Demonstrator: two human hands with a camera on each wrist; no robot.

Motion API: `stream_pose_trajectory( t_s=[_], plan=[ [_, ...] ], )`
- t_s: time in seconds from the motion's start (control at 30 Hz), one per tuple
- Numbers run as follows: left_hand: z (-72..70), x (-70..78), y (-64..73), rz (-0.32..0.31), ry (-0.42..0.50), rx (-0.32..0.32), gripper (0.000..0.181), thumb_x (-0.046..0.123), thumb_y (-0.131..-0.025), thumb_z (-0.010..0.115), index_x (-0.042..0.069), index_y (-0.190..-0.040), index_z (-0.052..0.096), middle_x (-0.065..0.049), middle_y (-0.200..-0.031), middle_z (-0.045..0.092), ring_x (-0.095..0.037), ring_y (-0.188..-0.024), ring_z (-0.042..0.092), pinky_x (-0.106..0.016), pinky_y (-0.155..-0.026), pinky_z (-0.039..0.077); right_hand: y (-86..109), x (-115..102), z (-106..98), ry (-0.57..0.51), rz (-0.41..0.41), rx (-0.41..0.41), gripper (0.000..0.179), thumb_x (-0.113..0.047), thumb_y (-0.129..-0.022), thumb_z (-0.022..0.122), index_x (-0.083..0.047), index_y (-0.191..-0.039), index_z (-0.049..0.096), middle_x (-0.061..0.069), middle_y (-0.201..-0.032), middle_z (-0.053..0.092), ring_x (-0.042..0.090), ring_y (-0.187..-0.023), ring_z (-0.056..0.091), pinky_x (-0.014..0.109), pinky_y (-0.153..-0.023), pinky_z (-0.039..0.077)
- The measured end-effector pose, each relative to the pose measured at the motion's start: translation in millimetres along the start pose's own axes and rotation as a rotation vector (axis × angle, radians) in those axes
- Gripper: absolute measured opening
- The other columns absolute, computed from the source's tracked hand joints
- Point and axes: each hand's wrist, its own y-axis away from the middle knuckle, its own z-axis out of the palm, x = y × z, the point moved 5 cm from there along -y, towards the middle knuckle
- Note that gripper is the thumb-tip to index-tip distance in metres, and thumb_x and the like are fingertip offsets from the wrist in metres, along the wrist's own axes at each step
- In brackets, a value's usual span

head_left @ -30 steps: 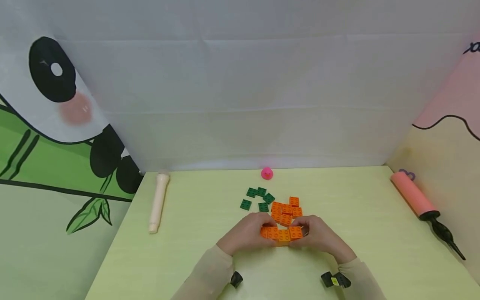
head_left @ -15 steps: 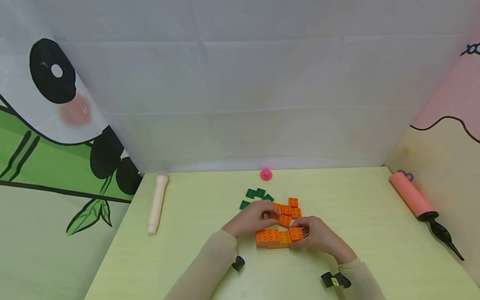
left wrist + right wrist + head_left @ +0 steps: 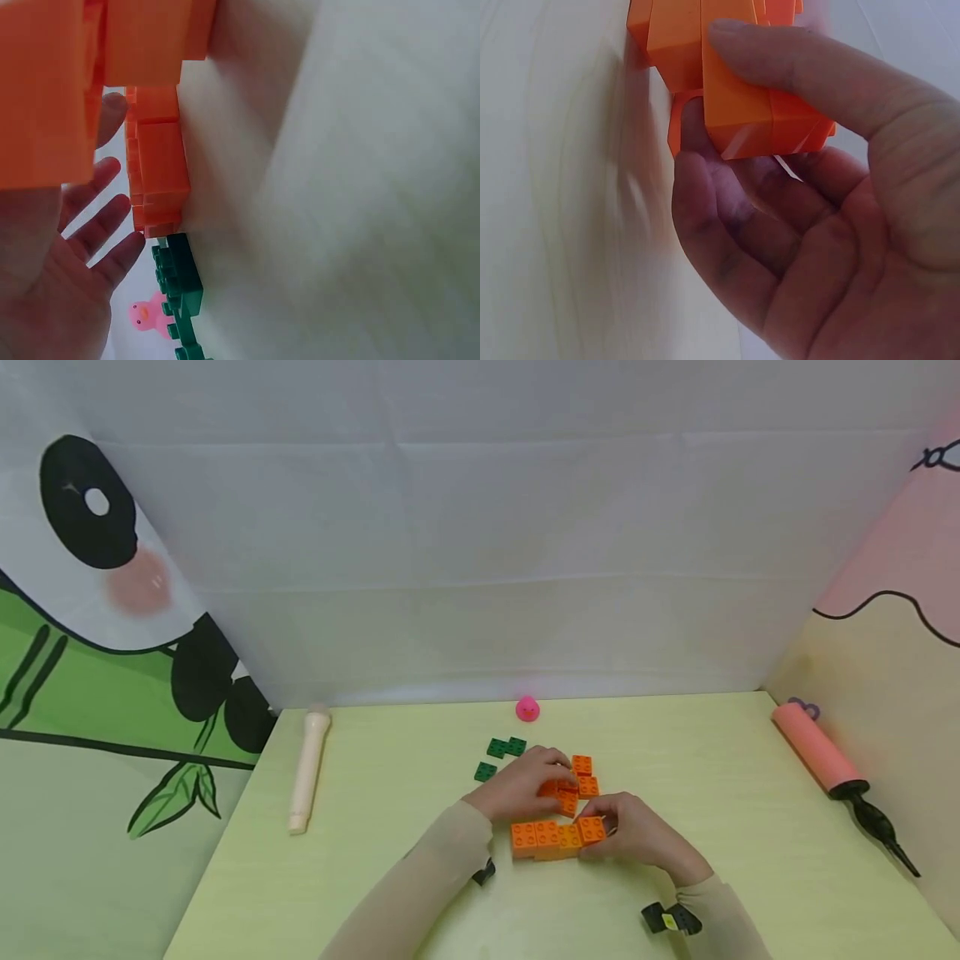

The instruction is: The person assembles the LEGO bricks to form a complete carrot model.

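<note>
A row of joined orange toy bricks (image 3: 547,837) lies on the table near its middle. My right hand (image 3: 641,835) pinches the row's right end; in the right wrist view the thumb presses an orange brick (image 3: 739,90) with the fingers curled beneath. Just beyond, my left hand (image 3: 525,785) hovers over a group of loose orange bricks (image 3: 582,766), partly covering them. Its fingers (image 3: 101,225) look spread beside those bricks in the left wrist view, with nothing visibly held. Several green toy bricks (image 3: 486,772) lie behind the left hand, some hidden by it.
A pink toy duck (image 3: 528,708) stands at the back of the table (image 3: 405,752), against a white sheet. Toward the left edge lies a pale rod (image 3: 308,777). By the right edge rests a pink cylinder with a black nozzle (image 3: 817,747), resembling a balloon pump.
The left hand has let go of the orange row's left end and moved up and right over the loose orange bricks. The right hand has stayed on the row.
</note>
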Motion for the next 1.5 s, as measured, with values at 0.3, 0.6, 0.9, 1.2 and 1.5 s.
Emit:
stream_pose_trajectory(
  t_s=[0.3,0.6,0.9,1.2,1.5],
  plan=[
    [5.1,8.5,-5.6,0.073,-0.118,-0.121,0.044,0.026,-0.101,0.07,0.035,-0.144,0.064,0.008,-0.164,0.04,-0.021,-0.152,0.029,-0.045,-0.122,0.027,-1.3,-0.5,2.5,0.012,-0.009,-0.002,0.031,-0.016,-0.079,0.093,-0.012,-0.102,0.073,-0.002,-0.084,0.056,0.018,-0.075,0.051,0.025,-0.062,0.039],
    [2.1,5.0,-5.6,0.064,-0.13,-0.098,0.041,0.017,-0.105,0.064,0.03,-0.144,0.066,0.002,-0.161,0.044,-0.018,-0.147,0.04,-0.033,-0.121,0.029,-1.1,-2.5,3.7,-0.006,0.004,-0.008,0.031,-0.016,-0.078,0.093,-0.012,-0.102,0.074,-0.001,-0.091,0.062,0.02,-0.08,0.053,0.025,-0.066,0.043],
    [1.1,-5.5,-7.5,-0.002,-0.159,-0.056,0.048,0.022,-0.104,0.065,0.023,-0.152,0.058,-0.003,-0.164,0.041,-0.021,-0.149,0.038,-0.035,-0.12,0.03,-1.0,-3.7,4.8,-0.003,0.007,-0.009,0.03,-0.015,-0.078,0.093,-0.013,-0.101,0.074,-0.001,-0.092,0.064,0.02,-0.082,0.053,0.025,-0.067,0.044],
    [-8.5,-15.4,6.0,-0.106,-0.216,0.034,0.032,0.031,-0.094,0.08,0.021,-0.124,0.073,0.005,-0.123,0.06,-0.016,-0.114,0.05,-0.029,-0.103,0.043,-1.6,-2.9,2.7,0.017,0.017,0.009,0.031,-0.016,-0.078,0.094,-0.014,-0.103,0.075,-0.001,-0.094,0.065,0.022,-0.082,0.053,0.026,-0.067,0.043],
    [-9.5,-14.6,17.0,-0.08,-0.233,0.062,0.025,0.03,-0.093,0.082,0.023,-0.116,0.074,0.008,-0.112,0.057,-0.014,-0.105,0.049,-0.026,-0.095,0.044,-1.3,-2.9,2.4,0.02,0.023,0.025,0.031,-0.016,-0.077,0.094,-0.014,-0.102,0.075,-0.001,-0.092,0.064,0.021,-0.08,0.051,0.026,-0.064,0.041]
  ],
)
